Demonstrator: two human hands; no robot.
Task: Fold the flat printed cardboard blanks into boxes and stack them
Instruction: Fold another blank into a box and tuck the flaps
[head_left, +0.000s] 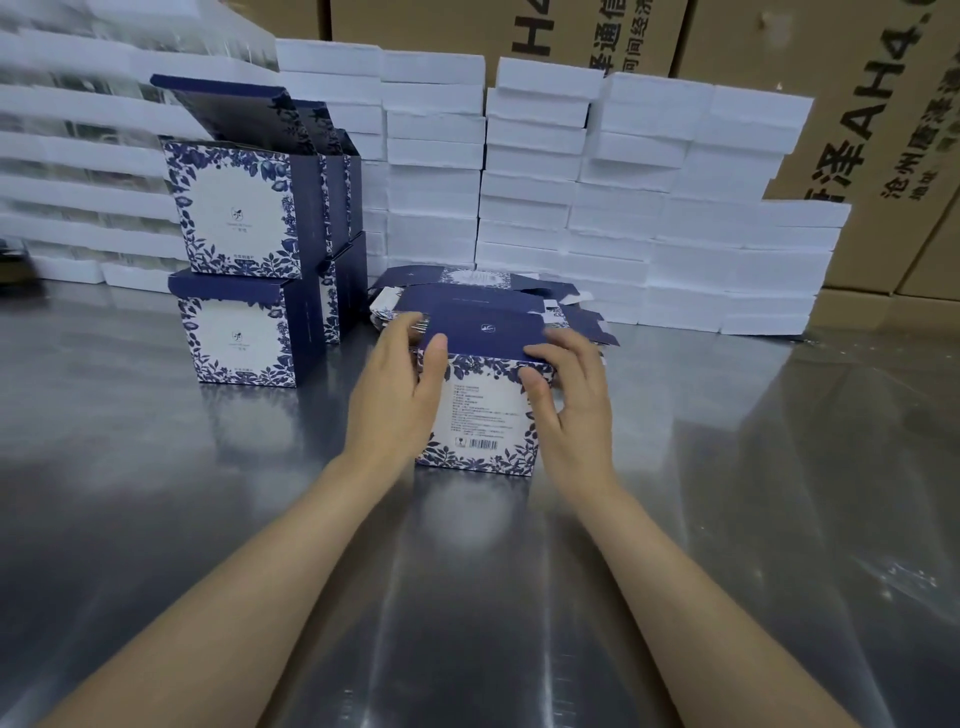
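Note:
A blue-and-white floral box (480, 415) stands on the steel table (208, 519) in the middle, its dark blue lid flap lying over the top. My left hand (395, 389) holds its left side, thumb on the front face and fingers at the flap's edge. My right hand (566, 395) grips the right corner, fingers curled over the flap and thumb on the front. Behind it lies a pile of flat printed blanks (467, 291). To the left, folded boxes (239, 270) are stacked two high, the top one (234, 208) with its lid raised.
White foam trays (623, 197) are stacked in rows along the back of the table. Brown shipping cartons (883, 130) stand behind them at the right. More trays, blurred, fill the far left.

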